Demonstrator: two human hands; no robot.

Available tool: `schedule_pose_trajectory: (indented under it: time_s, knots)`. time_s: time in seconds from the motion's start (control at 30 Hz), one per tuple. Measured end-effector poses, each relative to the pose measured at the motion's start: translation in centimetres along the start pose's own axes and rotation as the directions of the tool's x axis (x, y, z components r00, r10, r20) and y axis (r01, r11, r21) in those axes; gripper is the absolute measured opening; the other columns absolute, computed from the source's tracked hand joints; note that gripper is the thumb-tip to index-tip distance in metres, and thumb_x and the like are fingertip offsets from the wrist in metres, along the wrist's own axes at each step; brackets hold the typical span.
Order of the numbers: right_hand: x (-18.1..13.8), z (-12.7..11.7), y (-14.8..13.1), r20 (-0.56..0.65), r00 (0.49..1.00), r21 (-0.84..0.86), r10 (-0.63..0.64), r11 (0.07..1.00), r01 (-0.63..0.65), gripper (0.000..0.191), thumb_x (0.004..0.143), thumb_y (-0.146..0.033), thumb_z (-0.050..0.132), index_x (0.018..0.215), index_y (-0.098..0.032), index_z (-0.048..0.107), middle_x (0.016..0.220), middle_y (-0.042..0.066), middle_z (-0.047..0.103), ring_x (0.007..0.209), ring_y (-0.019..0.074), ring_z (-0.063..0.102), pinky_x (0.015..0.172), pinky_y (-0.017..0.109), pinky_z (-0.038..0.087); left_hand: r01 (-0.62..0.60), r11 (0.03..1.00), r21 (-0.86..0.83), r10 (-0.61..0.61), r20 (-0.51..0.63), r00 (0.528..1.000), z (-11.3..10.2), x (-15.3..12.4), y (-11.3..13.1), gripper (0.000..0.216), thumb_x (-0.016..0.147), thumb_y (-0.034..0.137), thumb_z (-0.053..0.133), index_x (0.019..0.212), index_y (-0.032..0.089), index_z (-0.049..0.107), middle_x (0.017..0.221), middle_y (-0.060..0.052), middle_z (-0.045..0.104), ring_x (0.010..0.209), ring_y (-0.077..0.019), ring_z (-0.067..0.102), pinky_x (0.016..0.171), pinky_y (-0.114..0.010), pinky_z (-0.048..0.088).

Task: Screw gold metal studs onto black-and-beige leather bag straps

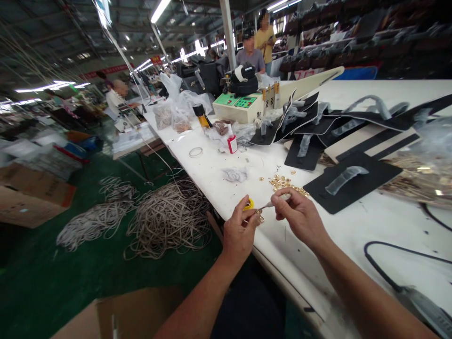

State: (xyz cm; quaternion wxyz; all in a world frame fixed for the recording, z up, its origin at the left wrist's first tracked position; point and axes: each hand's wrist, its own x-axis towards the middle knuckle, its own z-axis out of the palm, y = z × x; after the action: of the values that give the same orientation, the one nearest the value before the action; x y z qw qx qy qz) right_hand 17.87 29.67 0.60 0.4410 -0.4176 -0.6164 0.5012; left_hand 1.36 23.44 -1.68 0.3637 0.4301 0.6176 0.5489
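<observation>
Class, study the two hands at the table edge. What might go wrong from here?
The gold fitting pinched in the left hand sits near the table edge; dropped, it may fall to the floor. The thin tool in the right hand points at that hand and might poke it.

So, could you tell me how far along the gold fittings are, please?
Done: hard to tell; a few loose fittings lie apart from the pile. In hand: the left hand pinches one fitting, the right hand puts a thin tool to it. Left: likely the pile.
</observation>
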Motion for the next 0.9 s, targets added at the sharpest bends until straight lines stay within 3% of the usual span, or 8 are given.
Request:
schedule_pose_trajectory:
  time_s: [0.33, 0.47, 0.67, 0.77, 0.9]
  knots:
    - [-0.1, 0.0, -0.3, 0.010, 0.999, -0.098, -0.044, 0.994, 0.045, 0.025, 0.094, -0.048, 0.059, 0.090, -0.024, 0.063, 0.059, -0.003, 0.061, 0.055, 0.0157, 0.056, 0.054, 0.027, 0.039, -0.107, 0.974, 0.201, 0.103, 0.027, 0.994, -0.3, 0.0, 0.3, 0.050, 0.086, 0.030, 0.074, 0.134, 0.026, 0.061, 0.103, -0.005, 0.080, 0.092, -0.0219, 0.074, 0.086, -0.035, 0.058]
    - [-0.2, -0.1, -0.6, 0.038, 0.994, -0.197, -0.103, 0.974, 0.108, 0.024, 0.095, -0.046, 0.058, 0.087, -0.024, 0.063, 0.059, -0.003, 0.060, 0.055, 0.0152, 0.055, 0.054, 0.027, 0.037, -0.136, 0.976, 0.171, 0.140, -0.008, 0.990, -0.3, 0.1, 0.8, 0.043, 0.083, 0.027, 0.076, 0.125, 0.026, 0.067, 0.102, -0.004, 0.080, 0.092, -0.0217, 0.075, 0.089, -0.036, 0.058]
    - [-0.1, -0.4, -1.1, 0.097, 0.990, -0.166, -0.101, 0.979, 0.116, 0.024, 0.096, -0.047, 0.057, 0.089, -0.025, 0.063, 0.061, -0.004, 0.061, 0.056, 0.0156, 0.055, 0.056, 0.028, 0.039, -0.168, 0.982, 0.083, 0.172, -0.041, 0.984, -0.3, -0.2, 1.7, 0.041, 0.075, 0.020, 0.083, 0.114, 0.028, 0.074, 0.097, -0.003, 0.080, 0.094, -0.0216, 0.075, 0.106, -0.038, 0.050]
    - [0.0, -0.6, -1.2, 0.101, 0.992, -0.142, -0.081, 0.985, 0.095, 0.026, 0.096, -0.049, 0.057, 0.088, -0.024, 0.062, 0.061, -0.004, 0.061, 0.057, 0.0159, 0.058, 0.058, 0.028, 0.042, -0.106, 0.993, 0.049, 0.106, -0.002, 0.994, 0.1, -0.4, 1.6, 0.044, 0.075, 0.022, 0.083, 0.118, 0.027, 0.073, 0.094, -0.003, 0.080, 0.092, -0.0213, 0.075, 0.101, -0.037, 0.052]
    - [0.1, -0.8, -0.9, 0.046, 0.999, -0.038, -0.018, 0.999, 0.020, 0.033, 0.097, -0.055, 0.054, 0.090, -0.023, 0.061, 0.061, -0.002, 0.062, 0.058, 0.0171, 0.059, 0.059, 0.030, 0.045, 0.086, 0.986, -0.143, -0.083, 0.027, 0.996, 0.7, -0.2, 1.4, 0.060, 0.075, 0.027, 0.083, 0.130, 0.018, 0.062, 0.091, -0.007, 0.080, 0.077, -0.0192, 0.074, 0.080, -0.032, 0.058]
